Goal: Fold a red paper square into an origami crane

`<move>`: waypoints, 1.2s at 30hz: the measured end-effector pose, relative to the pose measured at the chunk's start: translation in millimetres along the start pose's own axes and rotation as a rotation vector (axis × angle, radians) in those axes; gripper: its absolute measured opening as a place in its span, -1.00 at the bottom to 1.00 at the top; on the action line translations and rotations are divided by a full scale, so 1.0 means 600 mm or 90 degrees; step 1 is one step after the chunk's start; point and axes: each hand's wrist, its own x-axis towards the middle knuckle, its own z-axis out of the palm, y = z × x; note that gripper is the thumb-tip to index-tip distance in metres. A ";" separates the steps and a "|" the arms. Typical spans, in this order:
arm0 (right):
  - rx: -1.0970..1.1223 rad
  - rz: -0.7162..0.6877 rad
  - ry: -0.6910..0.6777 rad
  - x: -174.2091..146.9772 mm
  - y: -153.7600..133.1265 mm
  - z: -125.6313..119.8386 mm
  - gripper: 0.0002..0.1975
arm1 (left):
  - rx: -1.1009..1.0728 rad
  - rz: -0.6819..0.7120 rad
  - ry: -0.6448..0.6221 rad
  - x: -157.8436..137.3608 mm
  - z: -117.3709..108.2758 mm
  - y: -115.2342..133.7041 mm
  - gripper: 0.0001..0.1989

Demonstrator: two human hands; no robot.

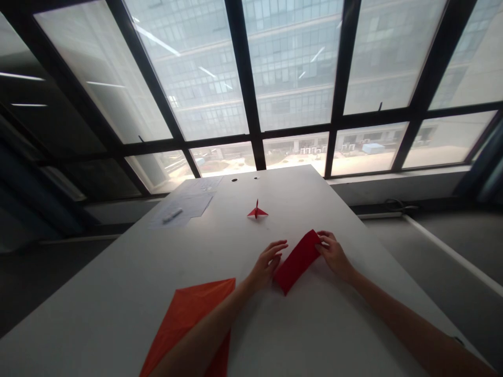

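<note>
A folded strip of red paper [297, 263] is tilted above the white table, with its long sides running from lower left to upper right. My right hand [333, 254] pinches its upper right end between thumb and fingers. Just left of the paper is my left hand [268, 264], its fingers stretched out and apart; whether its thumb touches the paper's edge I cannot tell. Farther back on the table stands a small folded red paper figure [257, 212] with pointed sides and an upright tip.
Under my left forearm lies an orange-red sheet or bag [196, 309], partly covered. At the back left, printed papers [192, 201] carry a white marker-like tube [173, 215]. The white table [149, 277] ends before large dark-framed windows. A cable [401, 205] lies on the floor at right.
</note>
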 end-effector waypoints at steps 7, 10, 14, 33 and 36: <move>-0.024 0.024 -0.037 0.001 -0.007 -0.008 -0.75 | 0.082 -0.015 -0.078 -0.001 0.002 0.018 -0.55; -0.001 0.050 -0.076 0.007 -0.002 -0.017 -0.76 | 0.164 -0.001 -0.144 0.000 0.005 0.025 -0.55; -0.033 0.053 -0.101 0.017 -0.006 -0.037 -0.71 | 0.322 0.042 -0.197 0.003 0.009 0.027 -0.61; -0.487 -0.213 -0.179 -0.006 -0.021 -0.040 -0.62 | 0.443 0.054 -0.074 -0.001 0.006 -0.008 -0.56; -0.426 -0.246 -0.317 -0.014 -0.031 -0.028 -0.58 | 0.425 0.076 -0.133 -0.004 0.011 -0.006 -0.48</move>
